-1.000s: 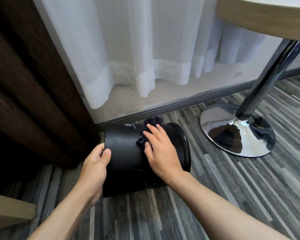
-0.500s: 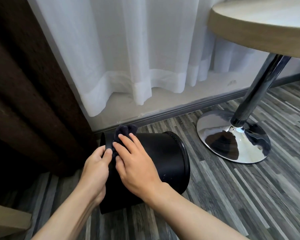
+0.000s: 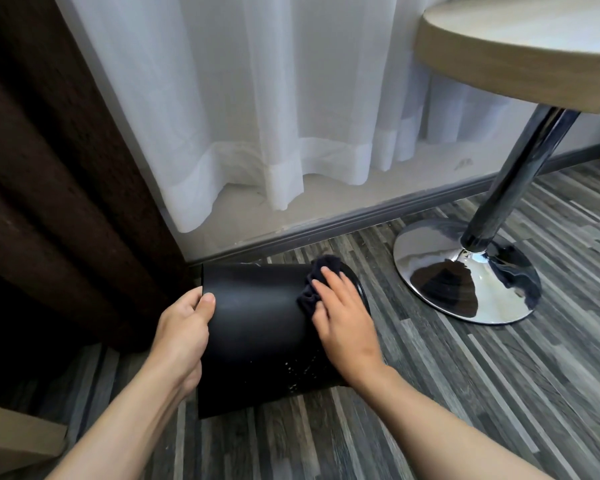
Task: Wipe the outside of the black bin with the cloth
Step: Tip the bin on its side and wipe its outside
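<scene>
The black bin [image 3: 253,327] lies on its side on the striped grey floor, with its base to the left and its open rim to the right. My left hand [image 3: 184,327] grips the base edge, thumb on the side wall. My right hand [image 3: 343,320] presses a dark cloth [image 3: 317,282] flat against the bin's upper side, close to the rim. The cloth bunches out from under my fingers. Pale specks show on the bin's lower right side.
A round table [image 3: 520,53] stands to the right on a chrome pole and a shiny dome foot [image 3: 465,271]. White sheer curtains [image 3: 257,116] hang behind the bin, above a grey skirting board. A dark brown curtain [image 3: 49,185] fills the left. A beige edge [image 3: 11,445] sits bottom left.
My right hand has slid the cloth from the bin's base end, beside my left hand, to the rim end. My left hand still holds the base.
</scene>
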